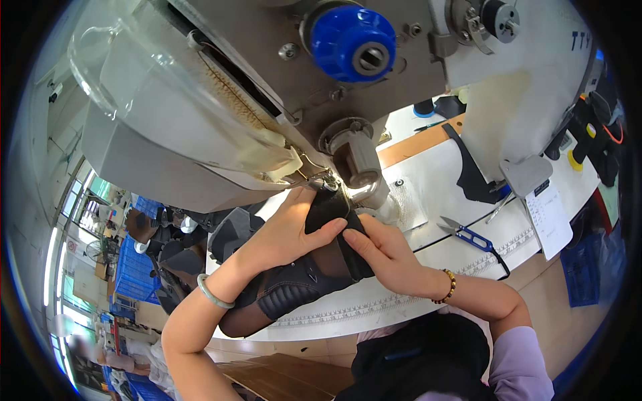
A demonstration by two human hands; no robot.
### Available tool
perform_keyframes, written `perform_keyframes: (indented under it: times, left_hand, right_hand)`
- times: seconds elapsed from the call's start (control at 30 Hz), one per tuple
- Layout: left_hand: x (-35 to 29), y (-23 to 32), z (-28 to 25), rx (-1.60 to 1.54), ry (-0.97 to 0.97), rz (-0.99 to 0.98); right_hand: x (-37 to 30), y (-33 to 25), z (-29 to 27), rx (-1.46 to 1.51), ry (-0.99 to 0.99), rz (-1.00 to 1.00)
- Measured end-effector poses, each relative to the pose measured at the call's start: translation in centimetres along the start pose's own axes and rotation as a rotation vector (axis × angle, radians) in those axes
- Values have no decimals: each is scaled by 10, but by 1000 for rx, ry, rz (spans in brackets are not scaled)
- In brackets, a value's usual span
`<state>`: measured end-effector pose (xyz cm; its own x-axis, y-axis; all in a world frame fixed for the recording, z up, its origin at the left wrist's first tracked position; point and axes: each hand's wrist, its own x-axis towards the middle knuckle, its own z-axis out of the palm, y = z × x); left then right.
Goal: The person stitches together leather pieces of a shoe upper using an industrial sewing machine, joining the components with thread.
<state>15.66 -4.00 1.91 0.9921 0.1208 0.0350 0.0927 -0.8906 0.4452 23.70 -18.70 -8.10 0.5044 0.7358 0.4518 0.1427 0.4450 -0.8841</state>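
Observation:
A black and brown shoe upper [294,291] lies across the table edge, its ribbed side panel facing up. One end of it sits right under the needle area [328,182] of a large sewing machine [200,144]. My left hand [284,230] grips the upper from the left, thumb laid across the dark material. From the right my right hand [388,252] pinches its edge, thumb close to the left thumb. The fingers of both hands are partly hidden behind the material, as is the exact spot where needle meets upper.
Blue-handled thread snips [473,238] lie on the white table [428,267] to the right, by a printed ruler strip. Beyond are a black cut piece [471,170] and a written paper [548,217]. More dark shoe uppers [180,257] are heaped at left, near blue crates [134,271].

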Motion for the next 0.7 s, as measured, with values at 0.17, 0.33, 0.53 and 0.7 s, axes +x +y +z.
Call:
perform_keyframes:
  times: [0.17,0.33,0.53,0.7]
  left_hand:
    - [-1,-4,0,-43,-49,-33]
    - [0,-1,0,-122,-41,1]
    - [5,-4,-2,-158,-33,43]
    - [7,-12,-4,-199,-78,-11]
  right_hand:
    - [-3,-7,3,-112,-17,-31]
    - [-2,-7,0,-56,-59,17]
    - [2,-3,1,11,-55,17]
    - [2,-2,0,150,-64,117]
